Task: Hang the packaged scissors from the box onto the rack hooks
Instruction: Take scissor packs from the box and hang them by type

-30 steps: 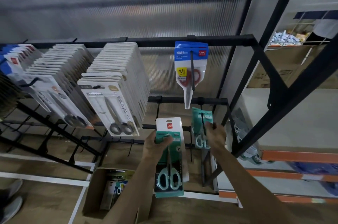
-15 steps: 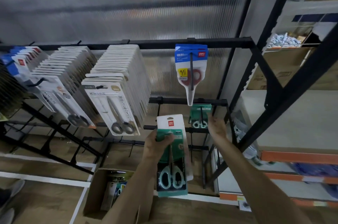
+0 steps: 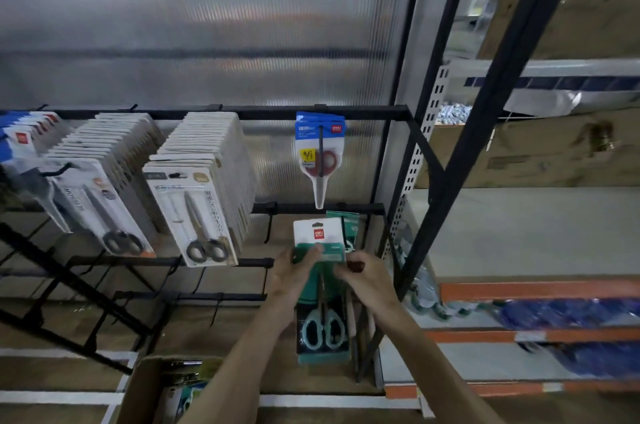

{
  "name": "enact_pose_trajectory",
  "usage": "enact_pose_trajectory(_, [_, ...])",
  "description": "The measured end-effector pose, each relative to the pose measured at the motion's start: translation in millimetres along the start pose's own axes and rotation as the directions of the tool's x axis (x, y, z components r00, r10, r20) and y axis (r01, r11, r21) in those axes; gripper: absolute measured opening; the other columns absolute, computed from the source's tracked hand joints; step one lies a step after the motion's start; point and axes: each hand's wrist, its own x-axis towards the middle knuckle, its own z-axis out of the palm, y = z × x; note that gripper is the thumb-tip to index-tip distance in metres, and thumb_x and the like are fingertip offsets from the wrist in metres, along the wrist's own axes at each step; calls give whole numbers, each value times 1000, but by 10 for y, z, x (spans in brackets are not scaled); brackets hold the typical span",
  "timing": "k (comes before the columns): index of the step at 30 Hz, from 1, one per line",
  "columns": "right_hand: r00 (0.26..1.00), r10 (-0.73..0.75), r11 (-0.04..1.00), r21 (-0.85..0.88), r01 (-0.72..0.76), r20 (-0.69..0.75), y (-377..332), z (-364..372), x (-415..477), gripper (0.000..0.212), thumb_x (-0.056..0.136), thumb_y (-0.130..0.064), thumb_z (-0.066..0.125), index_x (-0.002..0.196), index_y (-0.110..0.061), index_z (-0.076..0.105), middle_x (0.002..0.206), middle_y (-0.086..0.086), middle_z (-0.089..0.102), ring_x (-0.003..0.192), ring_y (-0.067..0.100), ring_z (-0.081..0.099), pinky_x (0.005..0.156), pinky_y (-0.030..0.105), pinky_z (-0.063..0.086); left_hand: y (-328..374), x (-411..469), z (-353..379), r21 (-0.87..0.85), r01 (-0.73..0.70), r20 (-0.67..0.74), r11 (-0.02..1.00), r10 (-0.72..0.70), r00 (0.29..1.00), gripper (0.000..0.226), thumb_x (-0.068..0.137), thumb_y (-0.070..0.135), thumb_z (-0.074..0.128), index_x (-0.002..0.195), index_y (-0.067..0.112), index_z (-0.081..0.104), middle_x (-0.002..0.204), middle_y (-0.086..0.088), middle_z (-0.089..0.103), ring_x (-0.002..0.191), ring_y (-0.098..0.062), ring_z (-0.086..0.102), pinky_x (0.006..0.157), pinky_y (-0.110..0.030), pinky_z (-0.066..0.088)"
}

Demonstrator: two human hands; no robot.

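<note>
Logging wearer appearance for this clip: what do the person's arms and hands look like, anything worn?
The left forearm and right forearm are bare to the frame's bottom edge; no sleeve shows. The left hand and right hand wear no gloves, and no watch, bracelet or ring is visible.

Box [image 3: 138, 392] partly beyond bottom edge.

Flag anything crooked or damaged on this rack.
Nothing stands out: the white packs hang in even rows, the lone red-handled scissors pack hangs straight, and the left hand and right hand hold the teal pack upright.
</note>
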Motion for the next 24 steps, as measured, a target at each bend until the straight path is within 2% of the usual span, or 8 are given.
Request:
enact_pose_trajectory(3, [995, -28, 996, -89, 19, -92, 26, -24, -99, 20, 87, -16, 73, 73, -28, 67, 78, -11, 70, 74, 11, 67, 60, 11, 44, 12, -73, -13, 15, 6, 28, 1000, -6, 1000, 32, 101, 47, 55, 104, 17, 67, 93, 1, 70, 84, -12, 65, 63, -23, 45])
enact_pose_trajectory(7, [991, -26, 996, -87, 15, -134, 103, 34, -157, 4, 89, -20, 72, 90, -17, 69, 88, -9, 69, 83, 10, 66, 69, 18, 46, -14, -150, -14, 27, -15, 37, 1000, 14, 999, 31, 100, 46, 56, 97, 17, 67, 93, -1, 71, 84, -15, 66, 69, -26, 49])
enact_pose_trajectory(10, [998, -42, 997, -61, 39, -49, 116, 70, -210, 33, 91, -23, 71, 120, -18, 57, 109, -10, 63, 100, 8, 63, 82, 19, 50, -79, -185, -53, 8, 30, 55, 1000, -30, 998, 35, 99, 47, 58, 99, 14, 68, 98, -9, 72, 95, -28, 67, 79, -34, 50])
enact_pose_trajectory(13, [987, -157, 967, -207, 149, -25, 38, 92, -241, 62, 85, -28, 75, 138, -33, 42, 130, -6, 39, 117, 8, 42, 101, 30, 43, -83, -253, -59, -16, 37, 82, 999, -36, 996, 31, 100, 45, 57, 96, 16, 68, 99, -9, 70, 94, -27, 64, 80, -32, 49])
enact_pose_trajectory(15, [981, -194, 910, -370, 188, 20, -46, 98, -231, 63, 82, -34, 77, 135, -35, 43, 128, -5, 30, 118, 9, 27, 101, 30, 38, -72, -272, -43, 4, 23, 82, 1000, -23, 996, 34, 100, 45, 58, 97, 13, 67, 99, -11, 70, 92, -26, 64, 79, -34, 50])
enact_pose_trajectory(17, [975, -223, 858, -472, 202, 12, -90, 95, -206, 57, 79, -39, 79, 125, -29, 46, 121, -6, 30, 113, 9, 25, 98, 28, 39, -67, -265, -39, 3, 24, 61, 1000, -24, 998, 36, 99, 45, 59, 96, 11, 69, 97, -13, 71, 94, -30, 66, 81, -36, 52])
enact_pose_trajectory(21, [993, -117, 882, -462, 91, -27, -158, 120, -192, 53, 75, -38, 81, 109, -21, 45, 114, -2, 35, 111, 15, 32, 85, 28, 40, -4, -286, -55, 69, -32, 65, 997, 27, 997, 34, 99, 42, 60, 86, 12, 67, 81, -1, 66, 77, -16, 62, 56, -10, 42])
enact_pose_trajectory(24, [994, -41, 888, -460, -11, -104, -148, 157, -206, 54, 76, -40, 79, 113, -16, 48, 115, 3, 42, 109, 20, 39, 83, 30, 40, 1, -275, -23, 123, -55, 73, 991, 46, 996, 33, 100, 43, 58, 81, 17, 64, 80, 2, 65, 78, -14, 61, 57, -14, 42])
